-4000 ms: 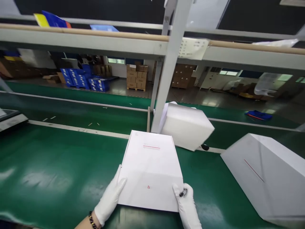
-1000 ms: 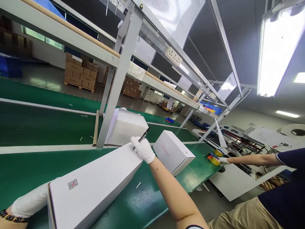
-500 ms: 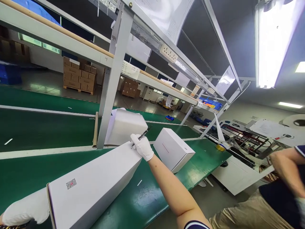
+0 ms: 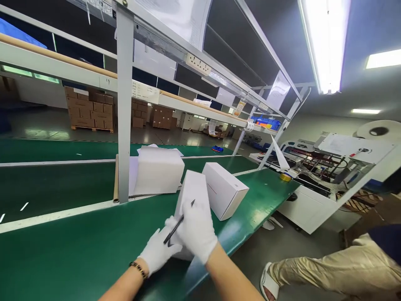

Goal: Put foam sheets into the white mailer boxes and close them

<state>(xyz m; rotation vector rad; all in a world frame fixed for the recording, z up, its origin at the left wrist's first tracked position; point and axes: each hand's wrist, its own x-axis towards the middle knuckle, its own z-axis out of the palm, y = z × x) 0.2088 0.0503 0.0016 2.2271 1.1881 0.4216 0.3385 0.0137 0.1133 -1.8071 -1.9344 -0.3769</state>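
A long white box [image 4: 194,188] stands on the green work surface, its near part covered by my hands. My right hand [image 4: 196,228], in a white glove, lies over the box with its fingers closed round a black pen [image 4: 174,230]. At the near left of the box is my left hand [image 4: 159,251], also gloved, thumb apart from the fingers and touching the box. Just to the right of this box leans a second white box [image 4: 224,190] with a thin red line on its side.
A stack of white foam sheets [image 4: 161,169] stands behind the boxes by a metal post [image 4: 124,104]. A roll of yellow tape [image 4: 285,177] lies at the far right end. A person in beige trousers [image 4: 326,267] is at the right, near a machine [image 4: 354,148].
The box has swung round and moved away, now close beside the second box. My left hand has come in from the lower left, and my right hand has drawn nearer with the pen.
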